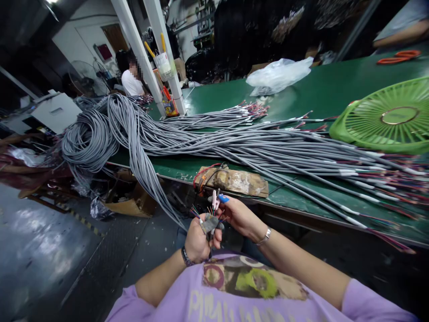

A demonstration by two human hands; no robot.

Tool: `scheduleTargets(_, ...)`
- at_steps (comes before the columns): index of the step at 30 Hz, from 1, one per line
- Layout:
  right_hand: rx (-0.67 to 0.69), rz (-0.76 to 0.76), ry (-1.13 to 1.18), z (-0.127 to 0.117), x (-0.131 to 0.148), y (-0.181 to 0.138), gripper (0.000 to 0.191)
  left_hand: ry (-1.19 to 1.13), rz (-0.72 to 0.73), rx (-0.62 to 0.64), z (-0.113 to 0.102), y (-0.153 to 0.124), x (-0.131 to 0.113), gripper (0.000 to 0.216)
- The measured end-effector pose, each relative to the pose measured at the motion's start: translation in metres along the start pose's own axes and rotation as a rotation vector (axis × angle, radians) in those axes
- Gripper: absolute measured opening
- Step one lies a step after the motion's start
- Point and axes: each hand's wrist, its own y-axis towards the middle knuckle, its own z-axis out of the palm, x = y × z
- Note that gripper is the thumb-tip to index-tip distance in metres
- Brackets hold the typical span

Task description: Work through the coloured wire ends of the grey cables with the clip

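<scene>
My left hand (197, 241) is closed around the ends of several grey cables, and thin coloured wires (195, 212) fan out above its fingers. A grey cover sits on its thumb. Close against it, my right hand (239, 217) has its fingers pinched together at the coloured wires; one fingertip wears a blue cover. A small pale pink piece (215, 201) stands up beside that fingertip, and its kind is unclear. What exactly the right fingertips grip is hidden. The grey cable bundle (147, 174) hangs over the table edge down towards my left hand.
Long grey cables (201, 143) with stripped ends cover the green table (351, 80). A wooden block (244, 181) with red wire lies at the front edge. A green fan (398, 115), a plastic bag (279, 76) and orange-handled scissors (398, 57) are there too. Other people are farther back.
</scene>
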Motion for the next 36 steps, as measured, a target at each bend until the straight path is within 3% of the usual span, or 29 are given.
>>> scheduleTargets(3, -0.026, -0.030, -0.019, 0.000, -0.001, -0.001, 0.037, 0.003, -0.010, -0.004, 0.000, 0.000, 0.000, 0.032)
scheduleTargets(8, -0.159, -0.211, -0.171, 0.000, -0.008, 0.002, 0.044, 0.006, -0.018, -0.001, 0.001, -0.001, 0.000, 0.034)
scheduleTargets(12, -0.056, -0.060, 0.075, -0.002, -0.016, 0.009, 0.041, -0.004, -0.021, -0.003, 0.000, 0.001, 0.000, 0.033)
scheduleTargets(16, -0.056, -0.015, 0.258, -0.002, -0.019, 0.014, 0.037, -0.010, -0.044, -0.010, 0.000, 0.003, 0.002, 0.033)
scheduleTargets(24, -0.064, -0.008, 0.276, 0.000, -0.020, 0.013, 0.035, 0.027, -0.036, -0.021, 0.000, 0.002, 0.003, 0.036)
scheduleTargets(30, 0.018, 0.084, 0.298, -0.002, -0.016, 0.008, 0.034, 0.057, -0.007, -0.051, 0.001, -0.006, 0.002, 0.040)
scheduleTargets(36, -0.021, -0.018, 0.209, 0.002, -0.011, 0.003, 0.024, 0.058, 0.046, -0.086, 0.005, -0.008, 0.000, 0.038)
